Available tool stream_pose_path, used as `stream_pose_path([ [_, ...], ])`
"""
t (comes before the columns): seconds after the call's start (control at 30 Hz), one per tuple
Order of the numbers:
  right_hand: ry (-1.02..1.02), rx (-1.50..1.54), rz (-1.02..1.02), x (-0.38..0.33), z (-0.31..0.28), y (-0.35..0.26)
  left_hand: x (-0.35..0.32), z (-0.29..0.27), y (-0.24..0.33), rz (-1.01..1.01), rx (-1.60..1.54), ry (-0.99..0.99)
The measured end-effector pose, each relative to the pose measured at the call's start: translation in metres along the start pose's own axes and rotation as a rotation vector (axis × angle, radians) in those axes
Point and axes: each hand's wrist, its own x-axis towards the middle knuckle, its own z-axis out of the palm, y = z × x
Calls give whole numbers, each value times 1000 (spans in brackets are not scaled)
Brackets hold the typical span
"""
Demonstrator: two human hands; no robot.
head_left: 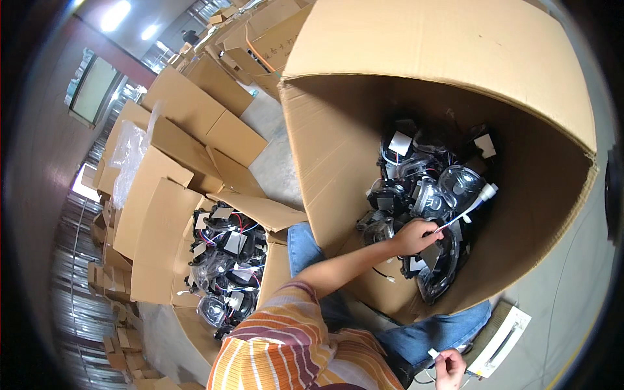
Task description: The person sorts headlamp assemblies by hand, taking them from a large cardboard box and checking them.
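Observation:
My left hand (416, 238) reaches into a large cardboard box (338, 162) and pinches a bundle of thin coloured wires (458, 218). A white plug connector (487, 192) tips the bundle's far end. Around and beneath this hand lie several vehicle lamps (432, 198) with clear lenses and black housings; which one the wires belong to is hard to make out. Low at the right, outside the box, my right hand (450, 369) is closed on a small white connector (433, 353). A thin cable runs near it, beside a pale box-shaped device (500, 341).
A second open carton (156, 240) on the left holds more lamps with wires. Empty-looking cardboard boxes (188, 97) and clear plastic film (130, 156) stand behind it. My jeans-clad knees (435, 335) flank the large box's near edge. A thin cord (562, 273) crosses the floor at right.

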Motion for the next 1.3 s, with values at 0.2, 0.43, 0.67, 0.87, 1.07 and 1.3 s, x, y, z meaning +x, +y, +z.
stream_pose_path([
  [0.2, -94, -183, -130, -23, 14, -38, -65, 7, 24, -89, -165, 0],
  [0.43, -255, -254, -304, 0, 46, -39, -113, -20, 54, -306, -609, -62],
  [0.67, -289, -262, -270, 1, 60, -37, -136, -10, 70, -311, -497, -205],
  [0.87, -238, -234, -290, 3, 63, -43, -137, -10, 89, -274, -339, -252],
  [1.07, -64, -185, -249, 5, 59, -47, -142, -2, 80, 214, 46, -131],
  [1.3, -23, -41, -161, 7, 71, -45, -148, 9, 84, 334, 212, -42],
])
